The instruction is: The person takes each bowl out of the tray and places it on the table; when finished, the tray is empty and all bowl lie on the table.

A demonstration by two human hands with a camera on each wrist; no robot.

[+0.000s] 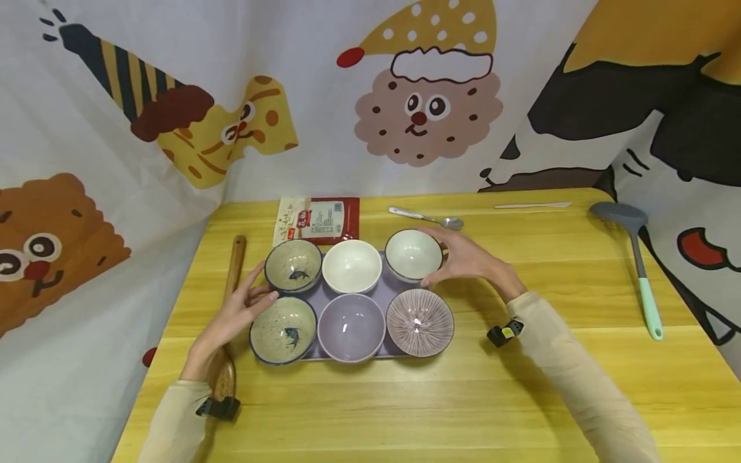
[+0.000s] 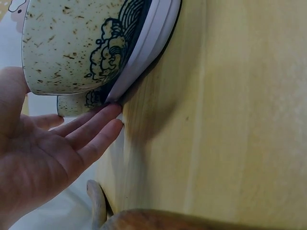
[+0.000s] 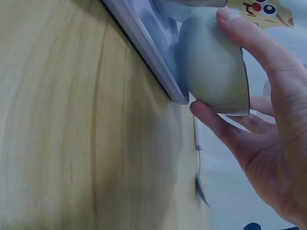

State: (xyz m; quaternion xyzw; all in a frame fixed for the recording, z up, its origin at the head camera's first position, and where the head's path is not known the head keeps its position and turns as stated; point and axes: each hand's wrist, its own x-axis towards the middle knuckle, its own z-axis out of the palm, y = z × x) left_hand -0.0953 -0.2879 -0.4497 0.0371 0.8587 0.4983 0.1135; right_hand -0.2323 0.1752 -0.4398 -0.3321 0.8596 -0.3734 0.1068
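Several bowls stand in two rows on a lilac tray (image 1: pixel 382 289). My right hand (image 1: pixel 466 256) grips the dark-rimmed white bowl (image 1: pixel 413 253) at the back right, thumb on the near side and fingers on the other. At the tray's left side, my left hand (image 1: pixel 234 316) lies against two speckled fish bowls, the back one (image 1: pixel 293 263) and the front one (image 1: pixel 282 331). Its fingers (image 2: pixel 93 129) extend loosely toward the tray's edge, and they are not curled round a bowl. Between and beside these are a plain white bowl (image 1: pixel 352 265), a lilac bowl (image 1: pixel 351 328) and a striped bowl (image 1: pixel 419 323).
Behind the tray lie a red and white packet (image 1: pixel 318 218) and a spoon (image 1: pixel 428 217). A wooden utensil (image 1: pixel 234 263) lies under the left forearm. To the right are a thin pale stick-like utensil (image 1: pixel 532 205) and a grey ladle (image 1: pixel 633 251) with a mint handle.
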